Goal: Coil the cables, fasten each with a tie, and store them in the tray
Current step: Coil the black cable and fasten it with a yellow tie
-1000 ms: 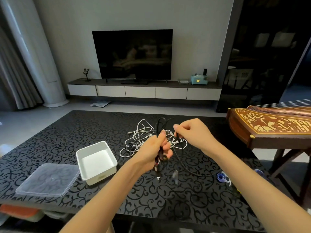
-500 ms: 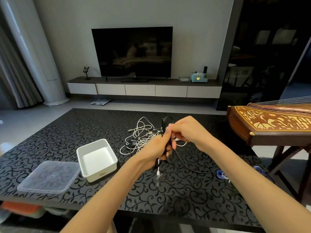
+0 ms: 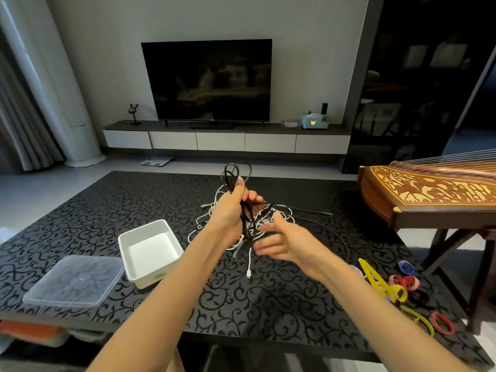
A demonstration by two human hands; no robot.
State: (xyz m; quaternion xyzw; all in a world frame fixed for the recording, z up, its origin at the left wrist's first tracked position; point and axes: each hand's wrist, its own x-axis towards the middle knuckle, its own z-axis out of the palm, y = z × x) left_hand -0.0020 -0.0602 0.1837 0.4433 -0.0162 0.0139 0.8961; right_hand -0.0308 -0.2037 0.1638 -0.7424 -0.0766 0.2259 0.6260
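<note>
Several loops of black cable [image 3: 244, 220] are pinched in the left grip [image 3: 232, 208] to keep the coil together, while the right grip [image 3: 281, 242] hovers spread just beside.

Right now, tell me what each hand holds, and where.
Left hand: grip round the middle of the folded black cable, loops above the fist. Right hand: open, nothing held.
</note>
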